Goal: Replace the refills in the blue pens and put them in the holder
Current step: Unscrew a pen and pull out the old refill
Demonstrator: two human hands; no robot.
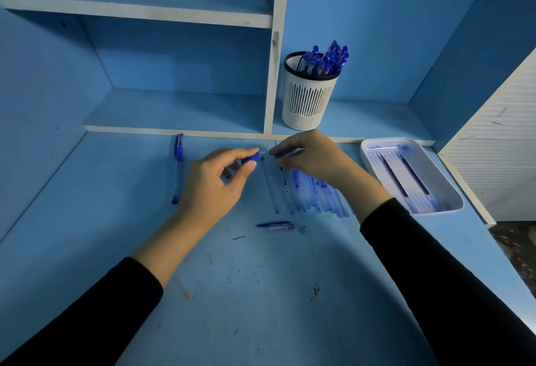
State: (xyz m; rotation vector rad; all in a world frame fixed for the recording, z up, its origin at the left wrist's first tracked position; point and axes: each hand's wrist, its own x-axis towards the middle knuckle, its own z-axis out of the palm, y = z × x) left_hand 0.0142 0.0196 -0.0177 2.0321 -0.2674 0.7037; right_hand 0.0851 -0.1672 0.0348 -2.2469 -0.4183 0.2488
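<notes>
1. A pen section [253, 158] with a blue rubber sleeve is held by the left hand [216, 180], in front of the holder [310, 98] and slightly to its left. The grip is clamped on it between thumb and fingers.
2. A refill [290, 152] is pinched by the right hand [307, 159], straight in front of the holder. Its tip is aimed at the section's open end, just apart from it.
3. The thin piece is blurred and may be a slim barrel part instead.
4. The refill is judged light, narrow and easily bent, so it is best gripped close to the entering end and kept in line. The rubber sleeve should give a firm, non-slip hold.
5. Finished pens [324, 58] stand in the holder. Loose refills [313, 194] lie in front of it, a tray [441, 211] to its front-right, one pen [177, 168] to its front-left, and a cap [277, 225] further forward on the bench [261, 293].
</notes>
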